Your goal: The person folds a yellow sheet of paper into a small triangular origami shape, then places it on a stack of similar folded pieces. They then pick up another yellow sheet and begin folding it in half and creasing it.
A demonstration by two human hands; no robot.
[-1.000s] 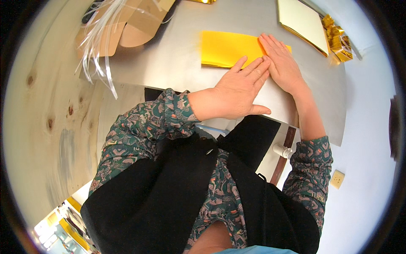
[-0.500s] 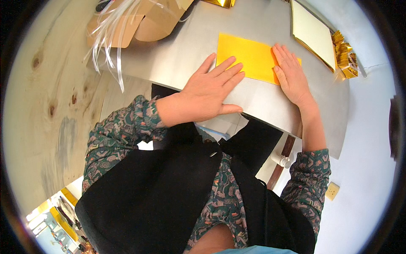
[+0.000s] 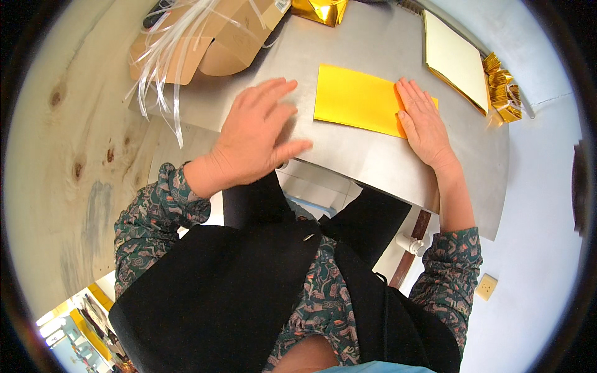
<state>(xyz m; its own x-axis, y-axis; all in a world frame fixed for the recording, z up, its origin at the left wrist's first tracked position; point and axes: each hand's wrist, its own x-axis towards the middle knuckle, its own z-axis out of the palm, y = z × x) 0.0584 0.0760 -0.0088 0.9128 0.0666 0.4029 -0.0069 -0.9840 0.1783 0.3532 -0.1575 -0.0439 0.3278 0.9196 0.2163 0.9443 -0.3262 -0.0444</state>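
A black vest (image 3: 205, 292) covers a green shirt (image 3: 324, 292) — busily patterned.

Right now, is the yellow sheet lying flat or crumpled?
Flat: the yellow sheet looks smooth, with straight edges, on the grey table, the right hand on its right end. Whether it is folded, I cannot tell.

A yellow sheet (image 3: 357, 98) is lying on the metal table (image 3: 367, 152), the right hand (image 3: 426, 127) resting on its right end, the left hand (image 3: 252, 133) hovering off its left edge.

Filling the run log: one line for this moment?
left hand: open, off paper | right hand: flat on paper | paper: yellow, on table
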